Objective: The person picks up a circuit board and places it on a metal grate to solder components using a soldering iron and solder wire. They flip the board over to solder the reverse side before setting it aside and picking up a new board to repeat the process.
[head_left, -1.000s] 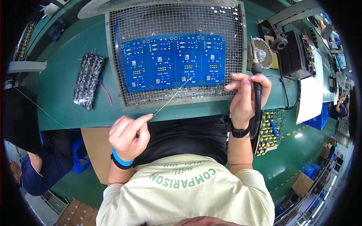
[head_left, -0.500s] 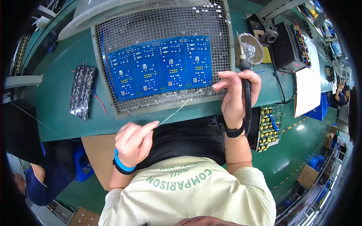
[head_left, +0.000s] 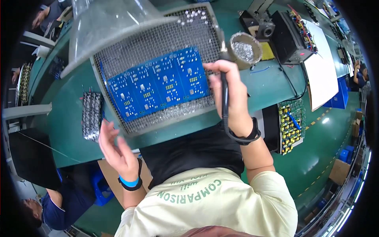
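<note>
A blue circuit board panel lies tilted on a metal mesh tray in front of me. My right hand grips a soldering iron between its fingers, the metal end pointing away over the tray's right side and the black cord trailing to my wrist. The index fingertip of that hand is at the panel's right edge; whether it touches is hard to tell. My left hand, slightly blurred, is left of the tray's near corner with fingers apart and nothing visible in them. Just beyond it sits a dark board assembly with wires.
A clear fume hood overhangs the tray's far left. Right of the tray stand a round pot of metal scraps, a yellow sponge and a black box. Yellow-and-green boards lie at the right. Another person sits lower left.
My left hand has let go of the solder wire, opened and moved left toward the dark board assembly. The iron remains in my right hand, whose fingers now reach the panel's right edge. The view has shifted.
</note>
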A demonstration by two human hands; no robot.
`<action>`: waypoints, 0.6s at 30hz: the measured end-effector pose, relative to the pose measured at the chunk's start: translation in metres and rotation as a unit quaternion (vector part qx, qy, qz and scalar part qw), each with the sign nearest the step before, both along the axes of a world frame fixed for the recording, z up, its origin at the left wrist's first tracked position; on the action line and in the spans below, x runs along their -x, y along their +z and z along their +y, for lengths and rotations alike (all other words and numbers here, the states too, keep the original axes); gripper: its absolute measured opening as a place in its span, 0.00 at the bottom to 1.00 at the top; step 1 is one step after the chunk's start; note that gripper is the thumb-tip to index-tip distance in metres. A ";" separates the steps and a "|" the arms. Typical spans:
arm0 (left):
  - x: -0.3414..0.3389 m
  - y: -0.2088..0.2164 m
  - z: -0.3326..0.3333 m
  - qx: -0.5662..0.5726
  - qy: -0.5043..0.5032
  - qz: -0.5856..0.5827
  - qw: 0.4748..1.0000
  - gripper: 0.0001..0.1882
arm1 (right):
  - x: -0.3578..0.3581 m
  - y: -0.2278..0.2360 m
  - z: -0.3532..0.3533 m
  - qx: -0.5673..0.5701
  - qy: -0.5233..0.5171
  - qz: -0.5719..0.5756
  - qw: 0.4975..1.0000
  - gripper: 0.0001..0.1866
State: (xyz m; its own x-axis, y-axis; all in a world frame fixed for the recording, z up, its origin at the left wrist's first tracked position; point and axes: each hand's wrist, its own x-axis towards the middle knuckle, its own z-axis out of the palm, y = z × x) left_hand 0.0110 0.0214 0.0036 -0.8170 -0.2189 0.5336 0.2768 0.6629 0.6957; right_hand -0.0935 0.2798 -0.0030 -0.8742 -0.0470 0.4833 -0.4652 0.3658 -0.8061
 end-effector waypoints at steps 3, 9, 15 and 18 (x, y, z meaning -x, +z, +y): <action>0.011 0.008 -0.002 0.023 0.042 -0.058 0.997 0.24 | 0.007 0.006 -0.004 -0.090 -0.016 0.087 0.992 0.13; 0.013 0.006 -0.012 -0.021 -0.020 -0.128 0.991 0.23 | -0.005 0.002 -0.006 0.025 0.025 -0.033 0.999 0.22; 0.018 0.000 -0.010 -0.025 -0.006 -0.118 0.993 0.22 | -0.004 0.002 -0.009 0.072 0.033 -0.047 0.996 0.25; 0.019 -0.001 -0.012 -0.053 -0.026 -0.100 0.993 0.21 | -0.007 0.012 -0.006 0.092 0.042 -0.032 0.994 0.26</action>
State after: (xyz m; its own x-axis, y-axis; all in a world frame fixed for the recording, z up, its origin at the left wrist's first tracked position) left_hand -0.0081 0.0094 0.0025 -0.9157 -0.2204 0.3360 0.1576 0.5720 0.8049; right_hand -0.0869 0.2736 0.0087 -0.9006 -0.0372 0.4331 -0.4328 0.1705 -0.8852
